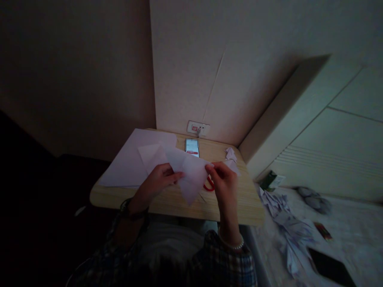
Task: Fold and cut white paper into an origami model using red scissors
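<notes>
A partly folded sheet of white paper (193, 175) is held up between my two hands, above a small wooden table (239, 203). My left hand (160, 179) pinches the sheet near its middle, thumb on top. At its upper right corner, my right hand (223, 173) grips the edge between thumb and fingers. Red-handled scissors (209, 184) lie on the table, partly hidden behind the sheet and my right hand. Flat white sheets (122, 165) cover the table's left side. Behind the held paper stands or lies a lit phone (192, 146); which, I cannot tell.
Folded paper pieces (231, 155) sit at the table's right rear. A wall socket (198, 128) with a plug is just behind the table. To the right, a bed (353, 235) bears several crumpled or folded papers (287, 223), a dark flat tablet-like object (329, 265) and a grey item (314, 199).
</notes>
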{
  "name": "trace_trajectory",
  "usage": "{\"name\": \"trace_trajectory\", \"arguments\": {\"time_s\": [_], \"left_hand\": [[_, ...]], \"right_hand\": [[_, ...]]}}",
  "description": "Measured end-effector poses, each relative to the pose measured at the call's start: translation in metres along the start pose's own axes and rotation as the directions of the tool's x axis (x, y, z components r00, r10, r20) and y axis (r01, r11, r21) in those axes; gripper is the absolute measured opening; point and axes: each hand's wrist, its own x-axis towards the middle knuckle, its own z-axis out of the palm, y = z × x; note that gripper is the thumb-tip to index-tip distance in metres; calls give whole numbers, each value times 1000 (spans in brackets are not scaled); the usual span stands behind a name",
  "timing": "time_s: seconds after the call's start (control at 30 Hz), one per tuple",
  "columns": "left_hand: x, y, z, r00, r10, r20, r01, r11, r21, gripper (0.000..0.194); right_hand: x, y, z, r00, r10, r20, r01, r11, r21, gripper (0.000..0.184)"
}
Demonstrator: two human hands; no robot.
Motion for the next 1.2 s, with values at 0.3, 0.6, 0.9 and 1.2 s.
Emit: {"name": "trace_trajectory", "arguments": {"time_s": [0.3,0.6,0.9,1.2], "left_hand": [[2,9,9,970,24,-240,-25,1000,1,26],[1,7,5,956,58,-286,-48,998,41,22],[1,3,7,984,52,-171,-55,998,-13,19],[-1,1,-3,661,413,-627,-294,911,290,9]], "right_hand": [[-2,-2,8,1000,28,7,-28,999,-21,26],[1,1,8,999,26,20,-27,998,48,15],[1,-3,6,998,-12,57,14,1000,-28,21],[3,2,-3,988,-34,149,53,991,-125,21]]}}
